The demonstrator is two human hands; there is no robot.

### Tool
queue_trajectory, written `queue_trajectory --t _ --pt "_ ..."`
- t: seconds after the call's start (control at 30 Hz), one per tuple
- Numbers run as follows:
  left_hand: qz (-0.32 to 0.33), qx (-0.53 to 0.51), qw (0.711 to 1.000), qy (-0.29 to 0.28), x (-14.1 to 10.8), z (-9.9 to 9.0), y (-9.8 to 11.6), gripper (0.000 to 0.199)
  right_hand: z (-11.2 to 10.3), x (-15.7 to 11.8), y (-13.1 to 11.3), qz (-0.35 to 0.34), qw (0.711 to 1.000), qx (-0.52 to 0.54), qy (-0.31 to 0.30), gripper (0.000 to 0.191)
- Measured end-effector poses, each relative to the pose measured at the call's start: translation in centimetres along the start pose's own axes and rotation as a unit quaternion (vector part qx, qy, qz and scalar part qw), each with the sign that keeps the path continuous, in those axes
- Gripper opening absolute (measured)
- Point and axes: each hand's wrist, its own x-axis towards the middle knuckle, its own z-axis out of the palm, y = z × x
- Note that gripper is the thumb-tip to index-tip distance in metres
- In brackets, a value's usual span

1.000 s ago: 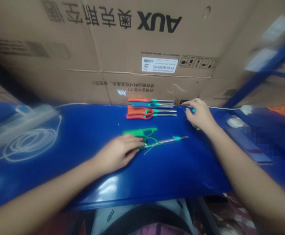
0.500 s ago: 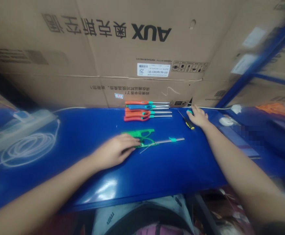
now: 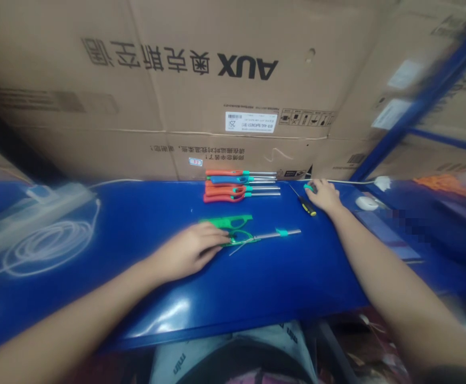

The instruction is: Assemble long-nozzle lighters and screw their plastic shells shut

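My left hand [image 3: 195, 248] is closed on the handle end of an opened green lighter [image 3: 241, 237], whose metal tube points right with a teal collar on it. Just behind it lies a separate green handle shell [image 3: 233, 221], partly hidden by my fingers. At the back right, my right hand [image 3: 324, 196] has its fingers closed around a small teal piece [image 3: 310, 186]. A black and yellow screwdriver [image 3: 308, 207] lies beside that hand, on its left. Several red, orange and blue lighters [image 3: 225, 193] are lined up near the cardboard.
A large cardboard panel [image 3: 177, 106] stands behind the blue table [image 3: 257, 288]. A power strip [image 3: 29, 213] and a coiled white cable [image 3: 49, 240] lie at the left. On the right are a white round object [image 3: 366, 203] and a blue metal post [image 3: 412, 109].
The view has tilted slightly, so the scene sits a little lower. My right hand's fingers have drawn in around the teal piece. My left hand stays at the green lighter.
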Motion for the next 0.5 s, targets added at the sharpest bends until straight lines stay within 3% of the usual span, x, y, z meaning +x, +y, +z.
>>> queue_trajectory --t 0.3,0.4,0.5 --pt "-0.003 0.001 1.000 -0.005 -0.1 0.0 0.0 0.033 -2.0 -0.3 -0.2 -0.045 0.996 0.068 -0.027 0.011" --pt "-0.005 0.003 1.000 -0.008 -0.2 0.0 0.1 0.032 -3.2 -0.9 -1.8 -0.062 0.989 0.128 -0.029 0.009" --pt "-0.005 0.005 1.000 -0.009 -0.2 0.0 0.1 0.033 -4.3 -2.2 -4.6 -0.089 0.971 0.211 -0.075 0.014"
